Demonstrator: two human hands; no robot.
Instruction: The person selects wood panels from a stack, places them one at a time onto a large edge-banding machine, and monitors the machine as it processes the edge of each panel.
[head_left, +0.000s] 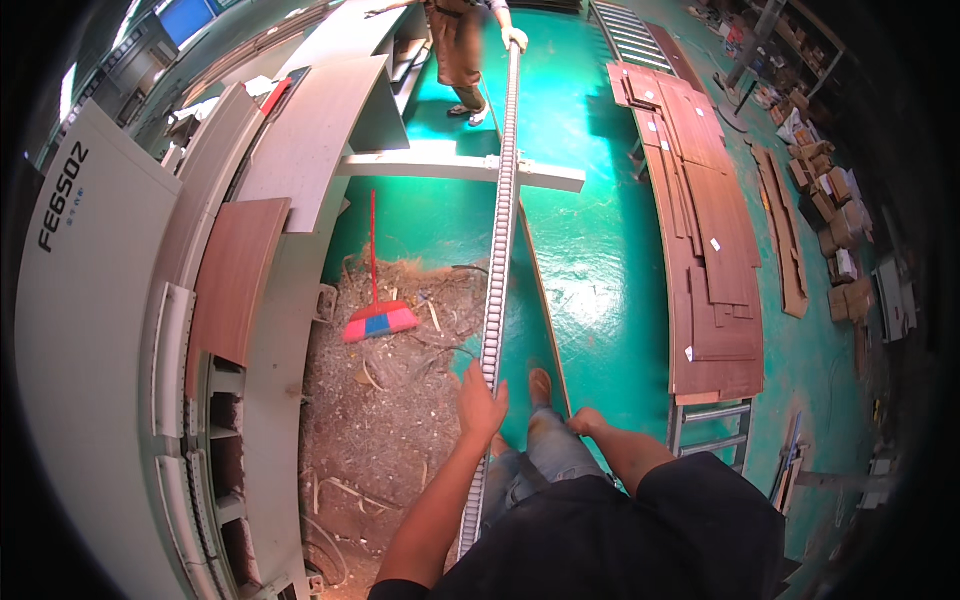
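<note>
My left hand [480, 405] is closed on a long, pale roller rail [496, 290] that runs away from me along the middle of the view. My right hand [586, 422] is curled at the edge of a long, thin board [538, 294] beside the rail. At the far end a co-worker [455, 45] has a gloved hand [515, 38] on the rail. Partway along, the rail crosses a white beam [555, 177]. Below it to the left lies a red-handled broom [380, 322] with a pink and blue head.
A large white machine [90, 330] and pale panels [300, 135] line the left. Sawdust and scraps [370, 450] cover part of the green floor [590, 250]. Stacked brown boards [705, 260] lie on roller conveyors [712, 425] at right, with cardboard boxes [850, 225] beyond.
</note>
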